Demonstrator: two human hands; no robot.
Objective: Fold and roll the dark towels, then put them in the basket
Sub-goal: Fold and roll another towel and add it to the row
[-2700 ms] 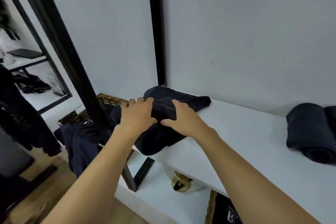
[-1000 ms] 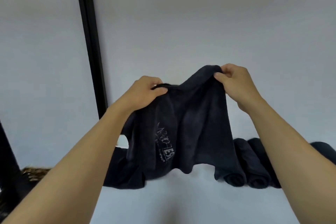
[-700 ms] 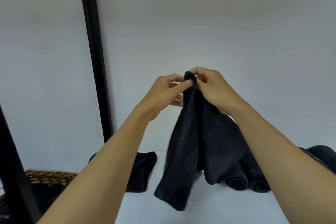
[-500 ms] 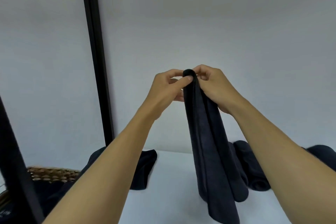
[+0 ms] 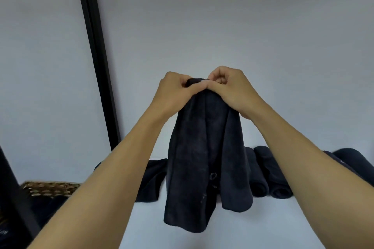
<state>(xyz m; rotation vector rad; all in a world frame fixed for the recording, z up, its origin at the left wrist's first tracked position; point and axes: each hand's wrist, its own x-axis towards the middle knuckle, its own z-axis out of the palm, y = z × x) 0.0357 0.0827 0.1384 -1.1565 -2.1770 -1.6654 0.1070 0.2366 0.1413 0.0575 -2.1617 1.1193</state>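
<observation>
Head cam has the towel point(image 5: 204, 157) held up in the air over the shelf point(image 5: 242, 232), hanging down in long soft folds. Its bottom edge is close to the surface, but I can't tell if it touches. Left hand point(image 5: 176, 91) and right hand point(image 5: 232, 89) are pressed together at the top, both pinching the towel's upper edge with curled fingers. That edge is mostly buried under the knuckles, so how many layers are bunched there is hard to say. Some faint pale print point(image 5: 212, 180) sits low on the towel, too blurry to read.

Behind it, two rolls point(image 5: 271, 172) lie side by side on the shelf, partly hidden by the towel and the right forearm. Another dark bundle point(image 5: 352, 159) sits further right, cut off by the arm and the frame edge. A loose towel point(image 5: 151, 180) lies on the left, half covered by the left forearm. The basket point(image 5: 50, 187) is down in the lower left corner, only its rim showing.

Shelf is plain white and smooth, backed by a pale grey wall point(image 5: 222, 16). A black post point(image 5: 95, 56) runs up the left side. Towels look like thick matte fabric, very dark blue-black. The basket is woven, brownish gold.
</observation>
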